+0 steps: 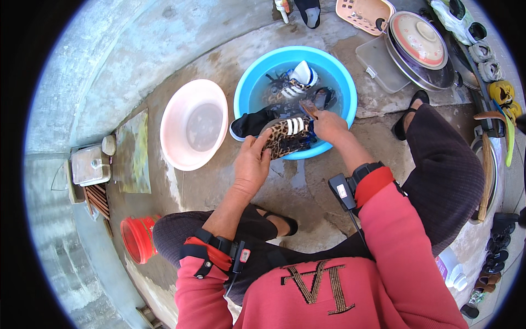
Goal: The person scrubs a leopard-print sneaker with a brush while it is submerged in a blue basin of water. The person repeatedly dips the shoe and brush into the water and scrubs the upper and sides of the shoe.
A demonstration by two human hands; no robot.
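A blue plastic basin (pixel 351 94) of cloudy water stands before me on the ground. At its near rim my left hand (pixel 252 160) grips a leopard-print shoe with white stripes (pixel 283 133). My right hand (pixel 328 125) holds a brush (pixel 308 109) just above the water, beyond the shoe's right end; its bristles are not clear to see. Another leopard-print shoe (pixel 294 90) with a white part sticking up lies in the water. A black shoe (pixel 252 124) with a light sole edge leans on the basin's left rim. A further dark shoe (pixel 324 98) is partly under water.
Left of the blue basin stands a pale pink basin (pixel 168 123). A red bucket (pixel 137 238) is by my left knee. At the upper right are a peach plastic basket (pixel 349 12), a clear plastic lid (pixel 382 66) and a lidded pot (pixel 423 41). Rows of shoes (pixel 491 70) line the right side.
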